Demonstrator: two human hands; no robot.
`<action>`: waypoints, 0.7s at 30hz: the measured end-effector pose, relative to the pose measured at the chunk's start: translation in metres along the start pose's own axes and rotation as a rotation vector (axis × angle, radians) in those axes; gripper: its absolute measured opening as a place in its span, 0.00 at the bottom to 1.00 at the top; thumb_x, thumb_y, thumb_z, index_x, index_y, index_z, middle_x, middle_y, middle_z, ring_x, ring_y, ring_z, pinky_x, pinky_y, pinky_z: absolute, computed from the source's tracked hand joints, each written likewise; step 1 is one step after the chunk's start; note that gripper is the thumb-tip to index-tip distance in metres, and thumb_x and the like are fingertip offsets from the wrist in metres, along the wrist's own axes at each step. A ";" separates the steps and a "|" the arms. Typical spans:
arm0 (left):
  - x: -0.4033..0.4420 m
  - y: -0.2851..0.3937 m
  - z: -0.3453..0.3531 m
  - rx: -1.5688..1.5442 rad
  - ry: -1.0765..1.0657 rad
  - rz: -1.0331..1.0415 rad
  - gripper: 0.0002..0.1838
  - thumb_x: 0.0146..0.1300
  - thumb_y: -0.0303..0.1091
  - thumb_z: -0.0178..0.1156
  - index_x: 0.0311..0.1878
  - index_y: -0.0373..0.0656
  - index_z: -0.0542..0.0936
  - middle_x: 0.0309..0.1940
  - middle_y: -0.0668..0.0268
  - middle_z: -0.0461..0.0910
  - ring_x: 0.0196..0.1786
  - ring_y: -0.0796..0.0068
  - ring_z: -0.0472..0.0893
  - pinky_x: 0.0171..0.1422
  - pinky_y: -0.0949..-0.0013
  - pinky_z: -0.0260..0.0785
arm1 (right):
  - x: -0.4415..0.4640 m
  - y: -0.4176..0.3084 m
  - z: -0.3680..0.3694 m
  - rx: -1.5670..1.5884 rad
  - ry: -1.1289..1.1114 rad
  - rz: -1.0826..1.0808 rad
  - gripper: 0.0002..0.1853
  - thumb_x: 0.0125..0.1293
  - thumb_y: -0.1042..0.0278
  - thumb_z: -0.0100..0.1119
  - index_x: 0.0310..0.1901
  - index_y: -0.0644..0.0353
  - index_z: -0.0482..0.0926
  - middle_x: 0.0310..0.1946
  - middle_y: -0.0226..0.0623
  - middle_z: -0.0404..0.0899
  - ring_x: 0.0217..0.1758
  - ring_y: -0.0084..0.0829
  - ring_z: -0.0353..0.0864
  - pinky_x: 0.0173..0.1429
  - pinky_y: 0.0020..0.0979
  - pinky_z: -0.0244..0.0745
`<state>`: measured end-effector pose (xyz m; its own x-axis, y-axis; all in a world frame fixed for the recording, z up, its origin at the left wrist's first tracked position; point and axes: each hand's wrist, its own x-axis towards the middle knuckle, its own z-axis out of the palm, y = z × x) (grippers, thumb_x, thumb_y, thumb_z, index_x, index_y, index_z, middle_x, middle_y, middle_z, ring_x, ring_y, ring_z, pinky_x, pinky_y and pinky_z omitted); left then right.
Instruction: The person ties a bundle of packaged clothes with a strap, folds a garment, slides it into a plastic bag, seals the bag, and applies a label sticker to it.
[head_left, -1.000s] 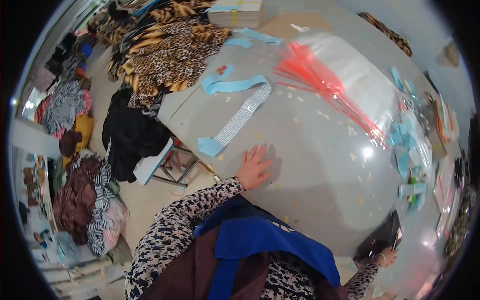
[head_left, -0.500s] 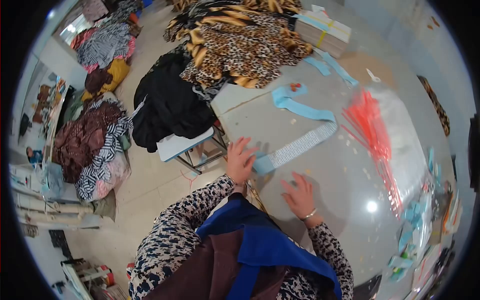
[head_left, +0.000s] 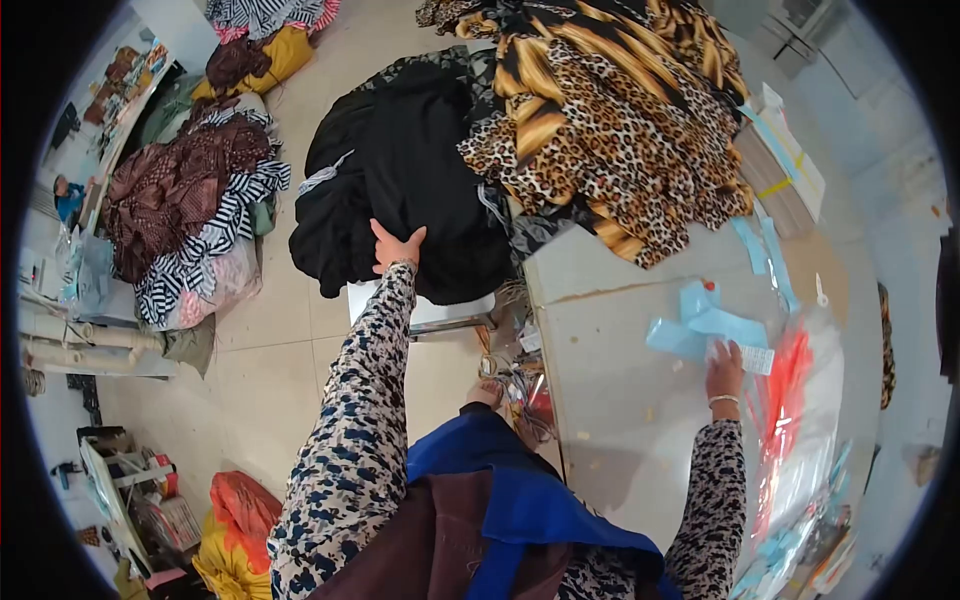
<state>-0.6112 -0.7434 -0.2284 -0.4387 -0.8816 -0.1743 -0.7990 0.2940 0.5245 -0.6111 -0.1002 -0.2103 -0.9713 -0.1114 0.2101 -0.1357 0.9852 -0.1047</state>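
Observation:
My left hand (head_left: 397, 247) reaches forward with thumb and fingers spread, resting against the front of a heap of black cloth (head_left: 425, 170). That heap lies on a white-topped stool (head_left: 440, 313). On the grey table my right hand (head_left: 724, 375) has its fingers closed at a light-blue strip (head_left: 690, 335), beside the strip's white printed part (head_left: 757, 359). The strip lies folded over itself, with a small red thing (head_left: 710, 286) on it. My fingertips are partly hidden by the back of the hand.
Leopard-print cloth (head_left: 620, 130) is heaped at the table's far end, beside a strapped stack of card (head_left: 785, 180). Red ribbons (head_left: 785, 380) lie on clear plastic (head_left: 815, 430) at the right. White scissors (head_left: 821, 290) lie farther back. Brown cloth (head_left: 190, 195) is piled on the floor at left.
My left hand has moved from the table edge to the black cloth. My right hand has moved forward and right onto the strip, which is now bunched farther up the table. The view has shifted left.

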 end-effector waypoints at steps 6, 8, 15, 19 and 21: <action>0.046 -0.023 -0.007 0.122 -0.019 0.169 0.25 0.57 0.49 0.61 0.54 0.44 0.75 0.43 0.52 0.82 0.50 0.51 0.80 0.60 0.48 0.63 | 0.014 -0.130 -0.036 0.145 0.248 -0.171 0.18 0.51 0.80 0.55 0.45 0.55 0.80 0.46 0.45 0.74 0.51 0.45 0.73 0.53 0.42 0.69; 0.043 -0.030 -0.024 0.128 0.084 0.344 0.24 0.55 0.48 0.62 0.49 0.41 0.76 0.39 0.48 0.82 0.45 0.46 0.80 0.50 0.50 0.70 | 0.001 -0.201 -0.049 0.225 0.105 -0.309 0.18 0.56 0.73 0.53 0.49 0.54 0.80 0.47 0.45 0.74 0.55 0.46 0.72 0.59 0.45 0.64; -0.041 0.019 -0.120 -1.283 -0.621 0.250 0.12 0.62 0.20 0.59 0.48 0.36 0.73 0.45 0.65 0.80 0.46 0.79 0.79 0.53 0.74 0.72 | -0.004 -0.370 -0.059 0.779 -0.255 -0.526 0.38 0.50 0.76 0.62 0.67 0.56 0.65 0.63 0.52 0.62 0.64 0.55 0.64 0.65 0.47 0.61; -0.092 0.038 -0.158 -1.388 -0.708 0.248 0.15 0.64 0.22 0.57 0.53 0.35 0.71 0.49 0.64 0.79 0.50 0.77 0.79 0.56 0.72 0.72 | 0.023 -0.430 -0.071 0.963 -0.126 -0.427 0.42 0.46 0.79 0.64 0.68 0.56 0.63 0.67 0.54 0.57 0.68 0.58 0.58 0.70 0.47 0.57; -0.114 0.036 -0.164 -1.365 -0.731 0.270 0.17 0.66 0.24 0.56 0.57 0.37 0.69 0.51 0.61 0.78 0.53 0.73 0.79 0.59 0.70 0.71 | 0.038 -0.445 -0.072 1.008 -0.086 -0.447 0.41 0.45 0.82 0.63 0.67 0.57 0.65 0.68 0.52 0.57 0.70 0.56 0.57 0.72 0.45 0.56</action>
<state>-0.5229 -0.6930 -0.0528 -0.9211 -0.3783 -0.0924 0.1154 -0.4918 0.8630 -0.5730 -0.5338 -0.0854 -0.8000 -0.4784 0.3622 -0.5368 0.3008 -0.7883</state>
